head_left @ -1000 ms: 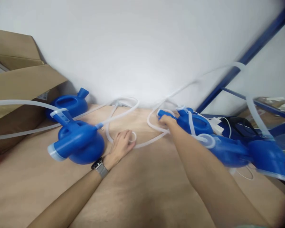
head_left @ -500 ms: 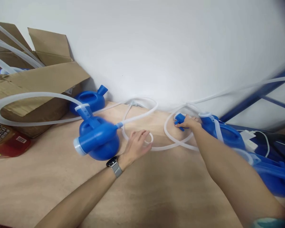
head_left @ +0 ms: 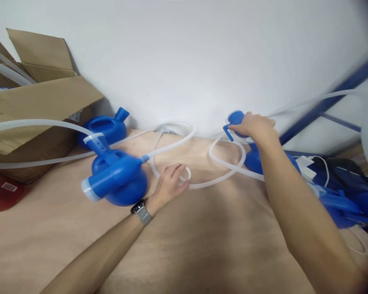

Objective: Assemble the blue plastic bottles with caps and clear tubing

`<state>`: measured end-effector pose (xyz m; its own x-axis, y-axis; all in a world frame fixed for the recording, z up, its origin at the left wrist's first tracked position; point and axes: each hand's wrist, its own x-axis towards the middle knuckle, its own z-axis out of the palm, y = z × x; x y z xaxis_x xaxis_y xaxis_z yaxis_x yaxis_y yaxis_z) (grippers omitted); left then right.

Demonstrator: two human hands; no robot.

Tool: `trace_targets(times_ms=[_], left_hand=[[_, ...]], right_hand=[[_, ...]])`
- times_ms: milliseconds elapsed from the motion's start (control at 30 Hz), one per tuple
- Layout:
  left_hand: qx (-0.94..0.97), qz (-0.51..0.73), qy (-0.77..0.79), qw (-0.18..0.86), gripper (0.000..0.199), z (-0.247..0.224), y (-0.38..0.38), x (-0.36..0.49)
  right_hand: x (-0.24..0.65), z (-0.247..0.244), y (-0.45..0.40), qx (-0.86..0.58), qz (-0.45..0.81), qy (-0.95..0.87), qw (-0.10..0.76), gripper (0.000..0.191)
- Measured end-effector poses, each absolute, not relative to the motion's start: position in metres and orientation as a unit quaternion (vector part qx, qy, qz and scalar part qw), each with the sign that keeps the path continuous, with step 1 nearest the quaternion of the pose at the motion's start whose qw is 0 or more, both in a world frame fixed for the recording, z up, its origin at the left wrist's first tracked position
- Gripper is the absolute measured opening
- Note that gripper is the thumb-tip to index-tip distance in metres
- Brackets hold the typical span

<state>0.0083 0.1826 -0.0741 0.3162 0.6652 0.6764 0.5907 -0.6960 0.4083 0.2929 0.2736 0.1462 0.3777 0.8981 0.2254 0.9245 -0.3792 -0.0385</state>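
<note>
My right hand [head_left: 257, 126] is closed around a blue cap [head_left: 236, 117] with a narrow hooked tab, raised above the table near the wall. Below it stands a blue jug [head_left: 254, 161], partly hidden by my right forearm. Low over the table, my left hand [head_left: 171, 183], with a watch on the wrist, has its thumb and fingers curled about a small white ring [head_left: 188, 173]. A white hose [head_left: 208, 183] runs behind that hand and loops to the right. Just left of the hand, a blue jug [head_left: 119, 177] lies with a hose joined to it.
An open cardboard box [head_left: 46, 102] with hoses inside stands at the left, a red container [head_left: 3, 192] before it. Another blue jug [head_left: 102, 130] sits against the wall. More blue jugs [head_left: 337, 204] and a blue metal frame [head_left: 331, 102] are on the right.
My right hand has lifted the blue cap up from the table, towards the wall. My left hand stays about the white ring. The whole view has shifted slightly to the right.
</note>
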Motion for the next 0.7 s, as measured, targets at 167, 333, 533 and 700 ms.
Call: trace_targets(times_ms=[167,333,533,700], left_hand=[[0.775,0.476,0.412,0.055,0.041,-0.074,0.183,0.007],[0.713,0.485,0.495,0.109,0.041,-0.065,0.188,0.001],[0.642,0.480,0.589,0.105,0.048,-0.058,0.208,-0.026],[0.623,0.468,0.624,0.066,0.051,-0.054,0.220,-0.053]], right_hand=[[0.236,0.167,0.182,-0.667,0.025,-0.687,0.286,0.073],[0.208,0.082,0.131,-0.528,0.318,-0.679,0.399,0.066],[0.212,-0.008,0.118,-0.518,0.444,-0.610,0.403,0.073],[0.224,-0.019,0.117,-0.563,0.382,-0.634,0.367,0.073]])
